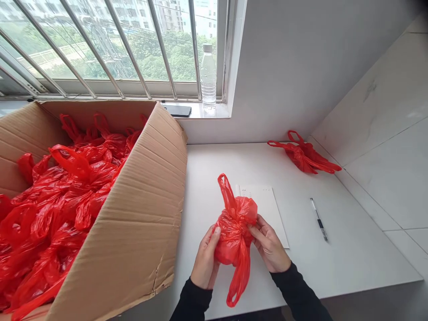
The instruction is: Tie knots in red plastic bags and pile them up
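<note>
A knotted red plastic bag (pixel 236 227) with something inside is held up over the white table between my two hands. My left hand (pixel 205 258) grips its left side, thumb on the front. On the right side my right hand (pixel 267 243) pinches the plastic near the knot. One handle loop of the bag points up and the other hangs down toward the table's front edge. What the bag contains is hidden by the plastic. Partly behind the bag lies a white notepad (pixel 272 211) on the table.
To the left stands a large open cardboard box (pixel 143 205) heaped with knotted red bags (pixel 76 178). Another red bag (pixel 302 156) lies at the table's back right, with a pen (pixel 319 219) nearer. A water bottle (pixel 208 78) and a dark phone (pixel 178 111) rest on the windowsill.
</note>
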